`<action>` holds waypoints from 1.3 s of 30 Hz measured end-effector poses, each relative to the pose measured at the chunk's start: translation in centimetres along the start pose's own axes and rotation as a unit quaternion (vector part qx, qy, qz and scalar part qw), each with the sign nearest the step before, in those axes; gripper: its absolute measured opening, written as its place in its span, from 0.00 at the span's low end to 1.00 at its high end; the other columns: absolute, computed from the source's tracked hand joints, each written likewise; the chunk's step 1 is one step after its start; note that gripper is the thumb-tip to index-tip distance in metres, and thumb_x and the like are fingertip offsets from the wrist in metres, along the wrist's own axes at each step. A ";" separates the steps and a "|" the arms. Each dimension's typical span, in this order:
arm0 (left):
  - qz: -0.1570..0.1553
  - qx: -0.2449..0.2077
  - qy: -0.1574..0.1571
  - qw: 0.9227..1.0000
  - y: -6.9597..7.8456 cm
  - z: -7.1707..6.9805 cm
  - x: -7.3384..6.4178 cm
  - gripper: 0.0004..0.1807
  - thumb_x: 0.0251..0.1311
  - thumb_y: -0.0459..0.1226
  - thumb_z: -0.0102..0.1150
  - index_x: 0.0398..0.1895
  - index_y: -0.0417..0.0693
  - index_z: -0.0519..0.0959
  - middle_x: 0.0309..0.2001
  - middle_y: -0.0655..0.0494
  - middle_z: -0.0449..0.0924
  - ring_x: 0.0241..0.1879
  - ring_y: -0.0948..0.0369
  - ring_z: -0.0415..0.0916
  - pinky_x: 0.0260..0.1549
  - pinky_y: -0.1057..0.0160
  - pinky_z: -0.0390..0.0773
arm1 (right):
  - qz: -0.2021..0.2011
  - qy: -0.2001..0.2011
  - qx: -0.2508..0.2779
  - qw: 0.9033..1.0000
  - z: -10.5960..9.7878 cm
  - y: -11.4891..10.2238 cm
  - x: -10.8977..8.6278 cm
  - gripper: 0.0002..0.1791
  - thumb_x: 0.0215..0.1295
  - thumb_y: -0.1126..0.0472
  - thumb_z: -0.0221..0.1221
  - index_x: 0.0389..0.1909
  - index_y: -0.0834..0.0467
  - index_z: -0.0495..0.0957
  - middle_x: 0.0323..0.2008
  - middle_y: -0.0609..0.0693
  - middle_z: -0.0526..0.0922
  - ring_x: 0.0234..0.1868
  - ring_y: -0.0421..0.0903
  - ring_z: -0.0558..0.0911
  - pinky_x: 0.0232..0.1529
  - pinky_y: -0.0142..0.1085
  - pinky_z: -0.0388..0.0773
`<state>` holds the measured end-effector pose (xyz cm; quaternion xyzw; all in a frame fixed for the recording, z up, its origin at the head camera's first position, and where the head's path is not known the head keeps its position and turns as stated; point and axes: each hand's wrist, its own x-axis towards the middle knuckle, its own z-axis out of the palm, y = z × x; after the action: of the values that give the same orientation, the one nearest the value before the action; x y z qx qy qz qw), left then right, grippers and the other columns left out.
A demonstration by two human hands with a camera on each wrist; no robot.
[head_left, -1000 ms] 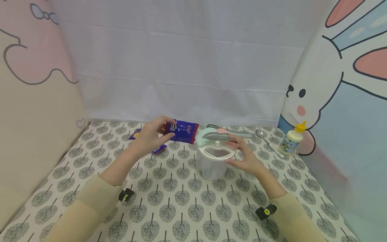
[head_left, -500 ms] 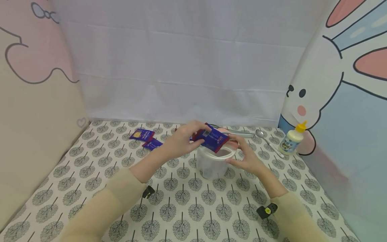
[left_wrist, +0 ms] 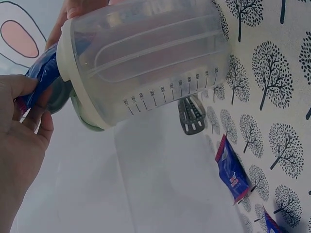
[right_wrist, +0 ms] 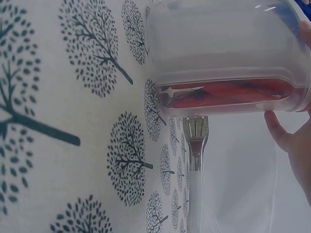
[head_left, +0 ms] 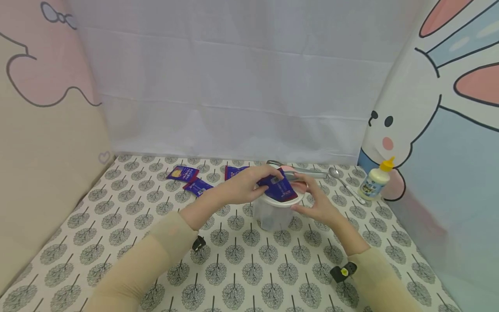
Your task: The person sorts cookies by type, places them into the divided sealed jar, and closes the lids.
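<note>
Two hands are working at a clear tub (head_left: 274, 219), with a blue packet (head_left: 280, 188) at its lid.

The left hand (head_left: 244, 184) is pinching the packet between thumb and fingers, holding it over the lid just to that hand's right; whether it is entering the tub is hidden. The right hand (head_left: 320, 207) is gripping the tub's top edge. Two more packets (head_left: 183, 173) are lying left of the left hand, a third just beyond it. A slotted turner (head_left: 313, 173) is lying beyond the right hand; a spoon (head_left: 348, 186) and a yellow-capped bottle (head_left: 373, 184) are resting to its right.
</note>
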<state>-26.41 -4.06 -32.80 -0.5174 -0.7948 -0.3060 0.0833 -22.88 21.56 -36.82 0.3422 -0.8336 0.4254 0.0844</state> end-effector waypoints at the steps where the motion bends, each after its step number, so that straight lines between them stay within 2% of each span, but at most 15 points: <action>1: 0.007 0.005 0.000 1.000 0.0 0.0 0.1 0.22 0.58 0.25 0.56 0.56 0.45 0.71 0.56 0.52 0.74 0.58 0.59 0.71 0.61 0.68 0.68 | 0.000 -0.001 0.001 1.000 0.0 0.0 0.0 0.46 0.48 0.75 0.65 0.68 0.65 0.52 0.66 0.65 0.58 0.61 0.35 0.64 0.59 0.59 0.65; 4: 0.021 0.018 -0.007 1.000 -0.1 0.1 0.3 0.22 0.58 0.25 0.55 0.57 0.46 0.72 0.56 0.53 0.74 0.59 0.58 0.70 0.62 0.66 0.67 | -0.001 -0.004 0.003 1.000 -0.1 0.1 0.0 0.46 0.48 0.76 0.65 0.68 0.65 0.52 0.65 0.65 0.58 0.61 0.36 0.65 0.58 0.60 0.65; 11: -0.013 0.014 -0.050 0.999 -0.3 1.2 -0.1 0.28 0.54 0.36 0.65 0.60 0.52 0.70 0.60 0.58 0.73 0.62 0.60 0.66 0.65 0.60 0.63 | 0.001 -0.005 0.004 1.000 -0.3 0.1 -0.1 0.46 0.49 0.76 0.64 0.68 0.65 0.52 0.65 0.65 0.58 0.61 0.40 0.66 0.59 0.61 0.64; 16: -0.006 0.022 -0.058 0.998 -0.4 1.6 -0.4 0.31 0.52 0.38 0.67 0.61 0.52 0.71 0.60 0.58 0.73 0.63 0.60 0.65 0.66 0.60 0.62 | -0.003 -0.003 0.001 1.000 -0.4 0.2 -0.1 0.46 0.48 0.75 0.64 0.68 0.65 0.52 0.66 0.66 0.58 0.63 0.47 0.65 0.59 0.61 0.64; 19: -0.004 0.038 -0.063 0.997 -0.4 1.5 -0.6 0.32 0.51 0.38 0.67 0.62 0.54 0.70 0.62 0.57 0.70 0.65 0.60 0.63 0.67 0.56 0.59 | -0.005 -0.002 0.001 1.000 -0.5 0.3 -0.2 0.46 0.48 0.76 0.64 0.68 0.65 0.52 0.66 0.66 0.58 0.64 0.47 0.64 0.59 0.61 0.64; 23: -0.011 0.029 -0.053 0.998 -0.3 1.4 -1.1 0.33 0.52 0.38 0.66 0.64 0.56 0.68 0.67 0.57 0.63 0.67 0.59 0.58 0.67 0.53 0.60 | -0.010 0.000 0.000 1.000 -0.5 0.4 -0.2 0.46 0.47 0.76 0.64 0.68 0.66 0.52 0.65 0.65 0.59 0.63 0.40 0.64 0.58 0.60 0.64; 27: -0.019 -0.019 -0.007 1.000 -0.8 0.6 -2.1 0.35 0.52 0.37 0.68 0.64 0.55 0.67 0.67 0.59 0.64 0.67 0.59 0.59 0.65 0.53 0.63 | -0.016 0.000 0.009 1.000 -0.4 0.5 -0.2 0.47 0.47 0.77 0.65 0.68 0.66 0.51 0.62 0.65 0.63 0.61 0.38 0.66 0.59 0.59 0.64; 30: -0.045 -0.033 0.022 0.998 -1.7 -0.5 -3.4 0.36 0.51 0.38 0.69 0.65 0.53 0.67 0.66 0.59 0.66 0.67 0.57 0.59 0.66 0.51 0.62 | -0.010 0.003 0.011 1.000 -0.3 0.4 -0.3 0.47 0.47 0.75 0.65 0.68 0.65 0.52 0.61 0.64 0.66 0.61 0.43 0.67 0.59 0.61 0.63; 31: -0.065 -0.029 0.025 0.997 -2.2 -1.0 -3.9 0.37 0.51 0.39 0.69 0.66 0.54 0.66 0.66 0.59 0.66 0.67 0.57 0.59 0.66 0.51 0.61 | -0.009 0.006 0.011 1.000 -0.2 0.4 -0.3 0.46 0.47 0.75 0.66 0.68 0.64 0.53 0.60 0.64 0.67 0.61 0.46 0.67 0.59 0.62 0.63; 35: -0.153 -0.018 0.010 0.988 -4.7 -3.0 -6.2 0.39 0.53 0.41 0.67 0.69 0.55 0.61 0.68 0.57 0.63 0.68 0.55 0.57 0.67 0.48 0.58 | -0.010 0.012 0.009 1.000 -0.1 0.3 -0.3 0.46 0.46 0.74 0.66 0.67 0.64 0.54 0.60 0.64 0.68 0.61 0.53 0.68 0.59 0.64 0.61; 37: -0.195 -0.008 -0.003 0.981 -6.5 -3.6 -7.5 0.40 0.55 0.43 0.66 0.71 0.56 0.59 0.69 0.56 0.61 0.69 0.53 0.56 0.67 0.46 0.57 | -0.015 0.010 0.009 1.000 -0.1 0.3 -0.3 0.47 0.46 0.74 0.66 0.67 0.64 0.54 0.59 0.63 0.69 0.61 0.50 0.68 0.60 0.63 0.61; 39: -0.224 -0.004 -0.011 0.975 -8.3 -4.0 -8.8 0.41 0.56 0.43 0.65 0.71 0.54 0.57 0.68 0.53 0.61 0.69 0.50 0.55 0.67 0.44 0.56 | -0.020 0.010 0.008 1.000 -0.2 0.3 -0.2 0.47 0.46 0.74 0.66 0.67 0.64 0.54 0.59 0.63 0.68 0.61 0.46 0.69 0.60 0.61 0.61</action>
<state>-30.39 -15.44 -36.87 -0.3300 -0.8899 -0.3150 0.0021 -22.95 21.96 -37.01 0.3557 -0.8223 0.4332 0.0985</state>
